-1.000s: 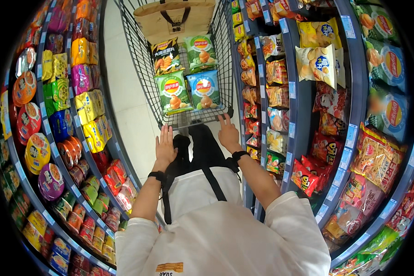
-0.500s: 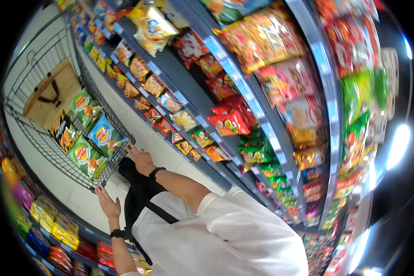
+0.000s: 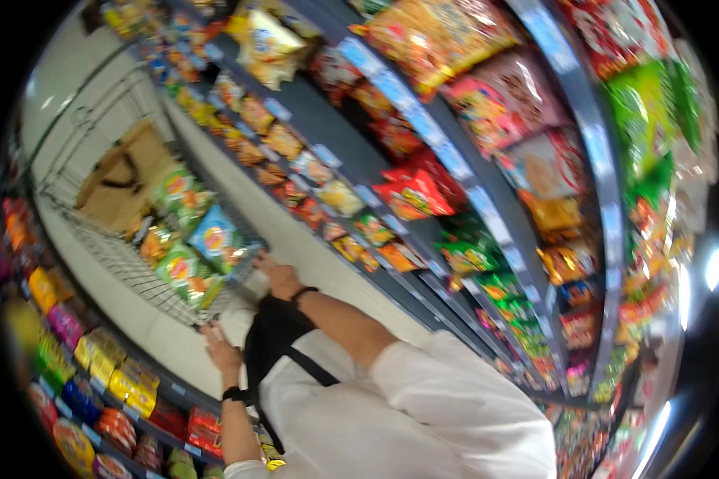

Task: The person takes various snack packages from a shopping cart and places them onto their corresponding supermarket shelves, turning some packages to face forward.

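A wire shopping cart (image 3: 148, 283) stands ahead of me at the left. Against its near corner rests my right hand (image 3: 281, 278), the fingers stretched out. My left hand (image 3: 224, 349) touches the lower near corner, its fingers also extended, though motion blurs them. In the cart lie green chip bags (image 3: 185, 271), a blue chip bag (image 3: 218, 238) and a dark orange-and-black snack bag (image 3: 158, 242). Behind them sits a brown paper bag (image 3: 124, 177) with a dark handle. Both wrists carry black bands.
Tall shelves (image 3: 431, 120) packed with snack bags run along the right side. A lower shelf row (image 3: 120, 379) with colourful packets lines the left. Between them runs a pale floor (image 3: 351, 291). A black bag (image 3: 276, 335) hangs at my front.
The cart, my hands and my body have shifted right and slightly down in the view, and the shelves have shifted too. Both hands keep their places at the cart. The picture is blurrier.
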The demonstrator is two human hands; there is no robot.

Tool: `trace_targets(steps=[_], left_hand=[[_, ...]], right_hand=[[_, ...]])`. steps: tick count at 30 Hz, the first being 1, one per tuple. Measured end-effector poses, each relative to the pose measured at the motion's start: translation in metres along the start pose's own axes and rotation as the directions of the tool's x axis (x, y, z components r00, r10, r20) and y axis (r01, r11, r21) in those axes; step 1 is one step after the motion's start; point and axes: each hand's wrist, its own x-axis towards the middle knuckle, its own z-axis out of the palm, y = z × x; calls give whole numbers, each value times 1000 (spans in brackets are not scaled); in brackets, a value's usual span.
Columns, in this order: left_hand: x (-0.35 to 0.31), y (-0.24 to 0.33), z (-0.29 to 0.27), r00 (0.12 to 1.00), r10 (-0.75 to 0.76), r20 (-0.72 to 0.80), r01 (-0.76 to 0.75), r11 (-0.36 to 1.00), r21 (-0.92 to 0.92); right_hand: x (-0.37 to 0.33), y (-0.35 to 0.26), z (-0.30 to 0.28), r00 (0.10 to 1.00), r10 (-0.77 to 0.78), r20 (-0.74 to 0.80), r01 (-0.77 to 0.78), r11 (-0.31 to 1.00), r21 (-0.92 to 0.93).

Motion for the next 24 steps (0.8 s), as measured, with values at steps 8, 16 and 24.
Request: trace_targets(steps=[8, 16, 24], left_hand=[[0, 66, -42, 967, -190, 171, 196, 980, -17], [-1, 73, -30, 926, -279, 255, 287, 958, 4], [0, 71, -34, 927, -336, 164, 340, 940, 7]], right_hand=[[5, 2, -63, 830, 173, 530, -11, 956, -294], [-8, 11, -74, 851, 38, 524, 115, 960, -256], [11, 21, -63, 834, -39, 550, 230, 931, -283]])
